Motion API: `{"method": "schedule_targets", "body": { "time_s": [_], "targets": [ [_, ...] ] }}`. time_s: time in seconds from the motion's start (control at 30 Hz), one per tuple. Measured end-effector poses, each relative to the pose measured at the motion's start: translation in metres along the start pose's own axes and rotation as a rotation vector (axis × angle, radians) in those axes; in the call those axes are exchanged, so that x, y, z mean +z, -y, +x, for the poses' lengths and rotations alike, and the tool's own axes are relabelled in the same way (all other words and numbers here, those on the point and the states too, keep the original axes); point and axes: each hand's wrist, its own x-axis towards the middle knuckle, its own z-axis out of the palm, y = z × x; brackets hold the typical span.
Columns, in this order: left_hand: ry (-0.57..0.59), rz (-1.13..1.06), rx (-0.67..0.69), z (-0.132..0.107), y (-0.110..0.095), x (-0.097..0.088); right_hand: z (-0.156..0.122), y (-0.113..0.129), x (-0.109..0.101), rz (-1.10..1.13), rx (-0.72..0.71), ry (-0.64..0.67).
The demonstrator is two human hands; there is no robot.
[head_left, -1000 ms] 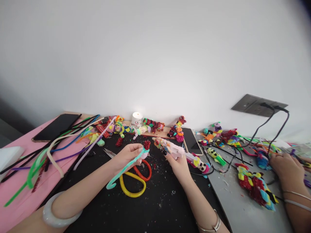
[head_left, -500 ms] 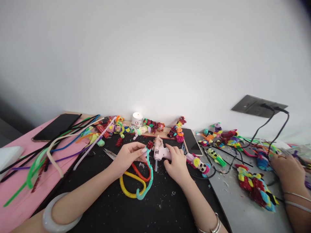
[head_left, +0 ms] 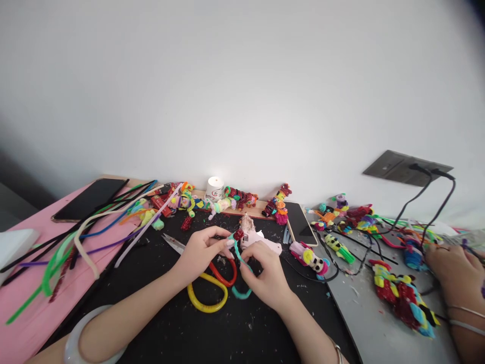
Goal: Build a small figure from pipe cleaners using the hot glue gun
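Between the fingertips of my left hand point(head_left: 206, 253) is a small dark red fuzzy piece point(head_left: 238, 234) with a teal pipe cleaner point(head_left: 241, 293) hanging from it. My right hand point(head_left: 267, 275) pinches that pipe cleaner partway along its length, and its free end curls below the fingers. Just behind my right hand, a pale pink glue gun point(head_left: 265, 241) lies on the black mat point(head_left: 242, 333). Scissors point(head_left: 207, 307) with yellow and red handles rest under and beside my left hand, blades pointing to the back left.
Loose pipe cleaners point(head_left: 49, 268) and a black phone point(head_left: 89, 199) lie on the pink surface at left. Fuzzy figures, a white paper cup point(head_left: 215, 188) and a second phone point(head_left: 301, 224) line the back. At right, another person's hand point(head_left: 454, 273) is near figures point(head_left: 403, 298) and cables.
My right hand has let go of the glue gun and taken hold of the teal pipe cleaner. The pipe cleaner's lower end has swung to the right. My left hand keeps its pinch.
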Motion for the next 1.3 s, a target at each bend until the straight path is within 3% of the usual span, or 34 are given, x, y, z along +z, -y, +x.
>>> {"method": "schedule_targets", "body": {
  "time_s": [0.27,0.53,0.87,1.3],
  "targets": [
    [0.062,-0.17,-0.105,0.006,0.003,-0.004,-0.001,-0.008,-0.004,0.2,0.186,-0.094],
    [0.155,-0.324,-0.184,0.005,0.002,-0.005,0.001,-0.009,-0.004,0.355,0.318,-0.094],
    [0.296,-0.327,-0.279,-0.001,-0.004,-0.003,0.0,-0.012,-0.004,0.43,0.352,-0.117],
    [0.499,-0.33,-0.342,-0.002,0.002,-0.009,-0.001,-0.013,-0.001,0.526,0.342,-0.129]
  ]
}}
